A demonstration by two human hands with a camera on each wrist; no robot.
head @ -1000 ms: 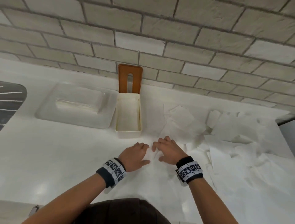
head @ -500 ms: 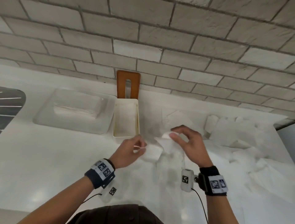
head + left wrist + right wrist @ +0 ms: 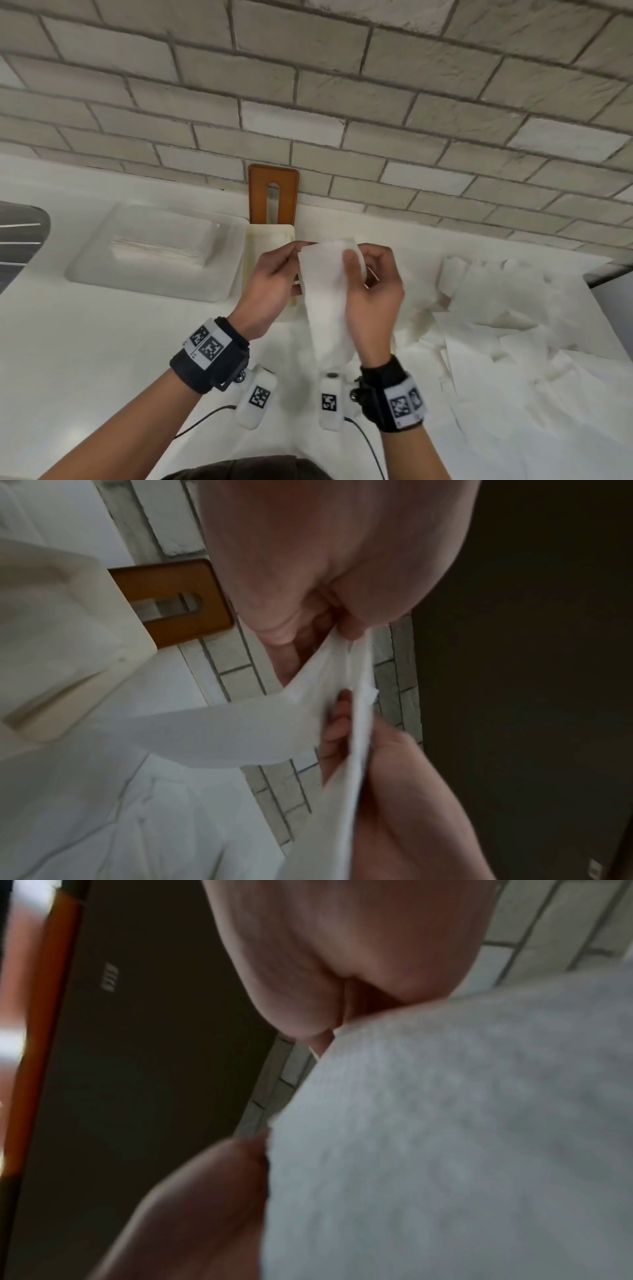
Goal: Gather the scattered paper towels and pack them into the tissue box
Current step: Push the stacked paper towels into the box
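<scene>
Both hands are raised above the white countertop (image 3: 102, 342), near its middle and in front of the brick-tiled wall (image 3: 342, 85). The left hand (image 3: 270, 287) pinches the upper left edge of one paper towel (image 3: 325, 291) between thumb and fingertips; the remaining fingers are curled. The right hand (image 3: 373, 298) grips the same sheet at its upper right, the thumb pressed across the front face and the fingers curled behind it. The sheet hangs downward between the two wrists, clear of the countertop at the top; whether its lower end touches the surface cannot be determined from the head view. In the left wrist view, the paper towel (image 3: 346, 723) runs as a thin folded edge from the left hand (image 3: 329, 569) to the fingers (image 3: 337, 723) of the right hand. In the right wrist view, the paper towel (image 3: 445, 1137) fills most of the frame, blurred, with the right hand (image 3: 342, 961) above it. The tissue box (image 3: 270, 236), open-topped and cream-coloured, stands at the rear of the countertop, directly behind the left hand. Its brown slotted lid (image 3: 273, 193) leans upright against the wall just behind it. A white tray (image 3: 219, 274) holding a flat stack of tissues (image 3: 157, 248) sits just beside the box on its left. The scattered paper towels (image 3: 513, 325) cover the right half of the countertop, overlapping one another.
</scene>
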